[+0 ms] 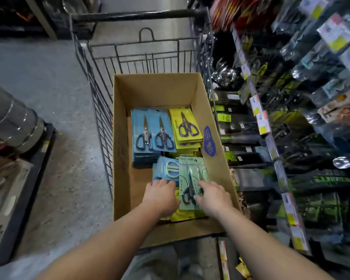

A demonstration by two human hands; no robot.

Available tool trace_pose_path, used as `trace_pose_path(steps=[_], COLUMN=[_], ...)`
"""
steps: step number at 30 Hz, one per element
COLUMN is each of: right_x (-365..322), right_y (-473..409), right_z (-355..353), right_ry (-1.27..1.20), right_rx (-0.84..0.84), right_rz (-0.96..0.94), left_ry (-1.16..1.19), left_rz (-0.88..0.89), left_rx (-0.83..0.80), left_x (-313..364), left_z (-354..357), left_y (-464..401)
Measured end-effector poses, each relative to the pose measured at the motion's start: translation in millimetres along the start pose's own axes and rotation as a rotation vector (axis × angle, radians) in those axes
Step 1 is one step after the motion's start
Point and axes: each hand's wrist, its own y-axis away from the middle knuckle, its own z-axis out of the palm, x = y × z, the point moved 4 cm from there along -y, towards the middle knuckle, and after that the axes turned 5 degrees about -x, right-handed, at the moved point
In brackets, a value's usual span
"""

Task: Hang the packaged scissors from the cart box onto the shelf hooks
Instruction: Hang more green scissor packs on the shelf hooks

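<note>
An open cardboard box (pixel 121 150) sits in a wire cart (pixel 101 110). Inside lie stacks of packaged scissors: blue packs (pixel 150 132) at the left, yellow packs (pixel 185 126) at the right, and pale green packs (pixel 190 174) nearer me beside a light blue pack (pixel 166 168). My left hand (pixel 162 194) rests on the packs at the near left, fingers over the light blue pack's lower edge. My right hand (pixel 212 196) lies on the green packs, thumb and fingers around their lower right part. The shelf hooks (pixel 303 110) with hanging goods are to the right, blurred.
The cart's black handle bar (pixel 137 16) is at the far end. Shelving with price tags (pixel 263 122) runs along the right, close to the cart. Stacked metal pots (pixel 10 118) and boxes stand on the left. Grey floor (pixel 59 81) lies between.
</note>
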Motion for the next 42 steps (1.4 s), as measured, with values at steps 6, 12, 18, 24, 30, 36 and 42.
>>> trace_pose_path(steps=[6, 12, 18, 24, 30, 36, 42], right_x=[9, 21, 30, 31, 31, 38, 35], right_y=[-24, -44, -54, -55, -52, -60, -64], right_z=[15, 34, 37, 44, 52, 53, 62], right_ry=[-0.128, -0.285, -0.410, -0.583, -0.517, -0.778, -0.862], right_rx=[-0.074, -0.129, -0.096, -0.168, -0.180, -0.143, -0.160], right_rz=[0.136, 0.256, 0.283, 0.215, 0.169, 0.241, 0.274], left_ry=[-0.035, 0.019, 0.289, 0.923, 1.059, 1.201, 1.214], left_rz=[0.040, 0.039, -0.014, -0.212, -0.322, -0.405, -0.406], left_rx=[-0.087, -0.168, -0.247, -0.313, -0.248, -0.214, -0.193], left_x=[-4, 1, 12, 17, 10, -14, -30], left_z=[4, 17, 23, 36, 53, 53, 43], left_y=[-36, -59, -69, -70, -66, -56, -54])
